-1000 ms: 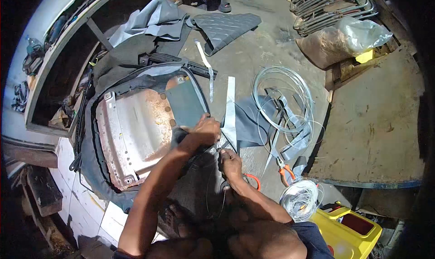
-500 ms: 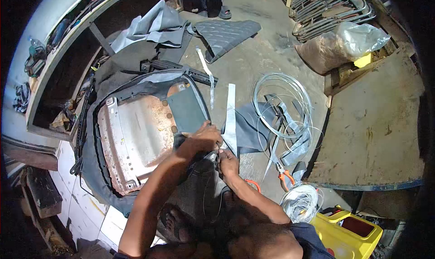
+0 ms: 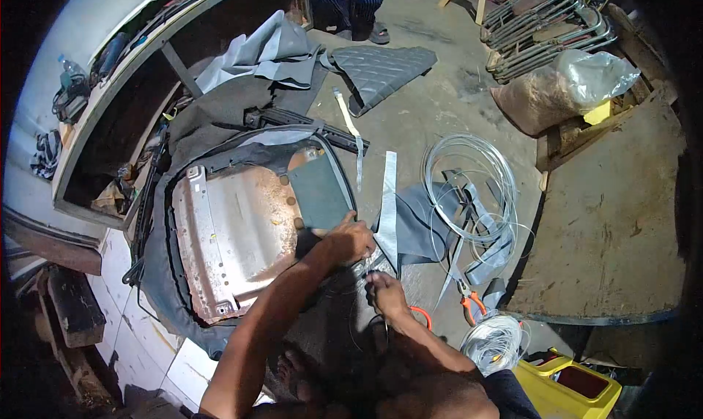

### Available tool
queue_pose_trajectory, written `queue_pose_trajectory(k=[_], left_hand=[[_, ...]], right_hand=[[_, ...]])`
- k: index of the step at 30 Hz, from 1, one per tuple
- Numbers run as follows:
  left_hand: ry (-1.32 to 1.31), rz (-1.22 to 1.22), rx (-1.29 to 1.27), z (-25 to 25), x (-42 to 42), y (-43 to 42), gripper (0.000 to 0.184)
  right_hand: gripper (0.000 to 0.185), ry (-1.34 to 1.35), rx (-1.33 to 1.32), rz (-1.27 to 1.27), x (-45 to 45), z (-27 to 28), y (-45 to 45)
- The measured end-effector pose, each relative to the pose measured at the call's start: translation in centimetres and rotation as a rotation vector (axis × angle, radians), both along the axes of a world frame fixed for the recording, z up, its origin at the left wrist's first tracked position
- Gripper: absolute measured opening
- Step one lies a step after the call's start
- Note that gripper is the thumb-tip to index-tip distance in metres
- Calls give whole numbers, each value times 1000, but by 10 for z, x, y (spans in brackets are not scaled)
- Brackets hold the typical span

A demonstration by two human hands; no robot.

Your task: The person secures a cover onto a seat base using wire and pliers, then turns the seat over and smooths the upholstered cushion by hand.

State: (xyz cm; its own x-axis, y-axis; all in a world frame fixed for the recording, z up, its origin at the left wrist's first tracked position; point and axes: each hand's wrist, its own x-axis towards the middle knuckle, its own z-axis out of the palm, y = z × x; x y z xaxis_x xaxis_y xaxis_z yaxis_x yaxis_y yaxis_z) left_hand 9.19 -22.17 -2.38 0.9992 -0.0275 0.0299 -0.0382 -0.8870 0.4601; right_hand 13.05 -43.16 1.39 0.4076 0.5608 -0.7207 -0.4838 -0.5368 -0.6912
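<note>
A seat cushion [image 3: 162, 291] lies upside down, its dark cover wrapped round a rust-marked metal pan [image 3: 242, 221]. A grey-green panel [image 3: 319, 193] covers one corner of the pan. My left hand [image 3: 350, 243] is closed on the right edge of the seat cover, one finger stretched along the rim. A short way below and to the right, my right hand [image 3: 387, 296] is closed in a pinch. A faint thin line, like wire, curves near it; what the fingertips hold is too small to make out. A pale fabric strip [image 3: 388, 199] lies just beyond both hands.
Right of my hands lie a wire coil [image 3: 505, 228], orange-handled pliers [image 3: 470, 302], a white bundle [image 3: 492, 344] and a yellow container [image 3: 586, 390]. Quilted fabric [image 3: 381, 71] lies farther off. Metal frames [image 3: 549, 27] and a plastic sack [image 3: 538, 97] stand back right. A person's legs [image 3: 344, 5] show behind.
My hands were close together at the seat's edge. Now my right hand has drawn away, down and to the right, while the left stays at the rim. The whole view has shifted slightly.
</note>
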Motion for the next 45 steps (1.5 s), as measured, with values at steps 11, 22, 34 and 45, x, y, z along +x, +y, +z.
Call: queue_pose_trajectory(k=[11, 22, 34, 45], left_hand=[[100, 34, -46, 26, -5, -3, 8], [-147, 67, -30, 5, -8, -8, 6], [-52, 45, -3, 7, -6, -5, 9], [95, 35, 50, -4, -6, -7, 12]], right_hand=[[35, -449, 80, 91, -30, -63, -81], [40, -589, -35, 330, 10, 1, -19], [39, -909, -65, 566, 31, -33, 20], [36, -972, -28, 571, 30, -36, 22]])
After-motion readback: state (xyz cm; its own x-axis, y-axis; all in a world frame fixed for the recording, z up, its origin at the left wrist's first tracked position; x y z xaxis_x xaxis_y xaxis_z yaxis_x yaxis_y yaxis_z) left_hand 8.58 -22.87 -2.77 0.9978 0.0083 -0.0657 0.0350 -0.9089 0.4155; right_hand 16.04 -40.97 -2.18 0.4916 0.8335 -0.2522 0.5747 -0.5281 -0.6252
